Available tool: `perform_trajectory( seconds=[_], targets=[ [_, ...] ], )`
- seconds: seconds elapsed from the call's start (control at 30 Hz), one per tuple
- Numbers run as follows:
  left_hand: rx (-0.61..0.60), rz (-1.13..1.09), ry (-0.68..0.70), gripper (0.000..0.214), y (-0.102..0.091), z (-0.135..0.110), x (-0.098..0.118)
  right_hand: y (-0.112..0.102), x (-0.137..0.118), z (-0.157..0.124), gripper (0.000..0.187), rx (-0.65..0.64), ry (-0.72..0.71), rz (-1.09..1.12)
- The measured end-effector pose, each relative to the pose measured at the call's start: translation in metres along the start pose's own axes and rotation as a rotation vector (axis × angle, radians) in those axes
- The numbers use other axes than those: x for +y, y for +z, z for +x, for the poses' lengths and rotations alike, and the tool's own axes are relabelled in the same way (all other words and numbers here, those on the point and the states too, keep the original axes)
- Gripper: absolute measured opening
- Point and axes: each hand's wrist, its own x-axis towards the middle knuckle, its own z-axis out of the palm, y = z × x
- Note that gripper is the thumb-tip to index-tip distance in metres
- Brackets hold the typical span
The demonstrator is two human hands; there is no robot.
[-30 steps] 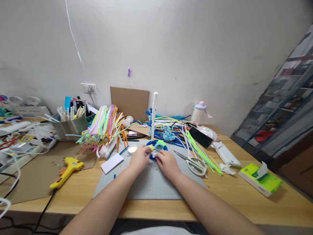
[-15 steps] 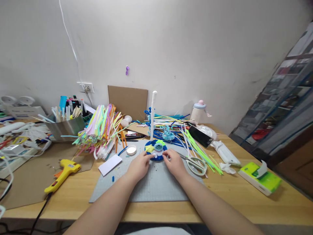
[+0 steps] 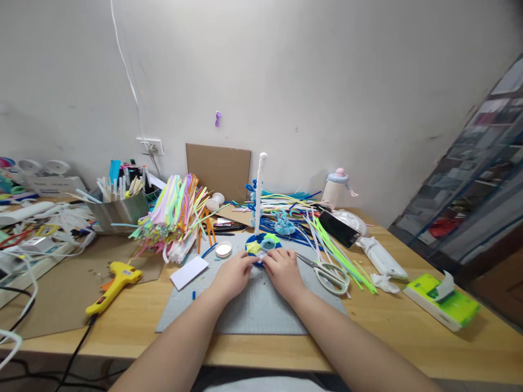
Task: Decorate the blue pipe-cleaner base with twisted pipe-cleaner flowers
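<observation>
A round blue fuzzy base (image 3: 254, 239) lies on the grey cutting mat (image 3: 261, 316), with yellow, green, light blue and white pieces on top. From its back rises an upright white fuzzy rod (image 3: 260, 190). My left hand (image 3: 237, 273) grips the front left rim, fingers closed together. My right hand (image 3: 285, 272) reaches over the front right, its bent fingers closed at the white piece and rim. The fingers cover the base's front, so any small piece between them is hidden. Scissors (image 3: 332, 279) with pale handles lie just right of my right hand.
At left lie a yellow glue gun (image 3: 114, 286), a bundle of coloured pipe cleaners (image 3: 171, 212) and a white card (image 3: 189, 273). A round white lid (image 3: 223, 249) sits on the mat. Rightward are green pipe cleaners (image 3: 343, 253), a phone (image 3: 339, 228) and a tissue pack (image 3: 443, 302).
My right hand has moved left and inward over the base, its fingertips now near those of my left hand. The whole view has shifted slightly, with things appearing further right.
</observation>
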Motion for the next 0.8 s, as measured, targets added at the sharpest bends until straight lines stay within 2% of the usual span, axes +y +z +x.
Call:
perform_trajectory(
  seconds=[0.1,0.13,0.2,0.3,0.37,0.4,0.5,0.57,0.7,0.8],
  targets=[
    [0.196,-0.047,-0.050,0.030,-0.036,-0.018,-0.011,0.000,-0.001,-0.001,0.010,-0.010,0.010,0.005],
    [0.310,-0.028,-0.099,0.028,-0.050,-0.029,-0.020,0.000,-0.002,-0.001,0.010,-0.009,0.017,0.005],
    [0.514,0.072,-0.265,0.025,-0.080,-0.056,-0.045,0.000,-0.003,-0.001,0.010,-0.007,0.033,0.005],
    [0.625,0.314,-0.593,0.027,-0.119,-0.103,-0.089,0.000,-0.004,-0.001,0.011,0.004,0.057,0.022],
    [0.606,0.469,-0.786,0.033,-0.139,-0.128,-0.115,-0.002,-0.004,-0.001,0.011,0.018,0.075,0.046],
    [0.557,0.535,-0.849,0.038,-0.147,-0.138,-0.126,-0.003,-0.003,-0.001,0.011,0.027,0.088,0.058],
    [0.375,0.657,-0.940,0.049,-0.162,-0.155,-0.147,-0.006,0.001,-0.004,0.007,0.056,0.129,0.078],
    [0.316,0.705,-0.945,0.053,-0.164,-0.159,-0.155,-0.008,0.004,-0.007,0.007,0.075,0.155,0.075],
    [0.279,0.758,-0.963,0.057,-0.156,-0.164,-0.167,-0.010,0.010,-0.011,0.006,0.081,0.202,0.075],
    [0.267,0.737,-1.006,0.057,-0.147,-0.165,-0.175,-0.010,0.009,-0.009,0.008,0.066,0.172,0.097]
  ],
)
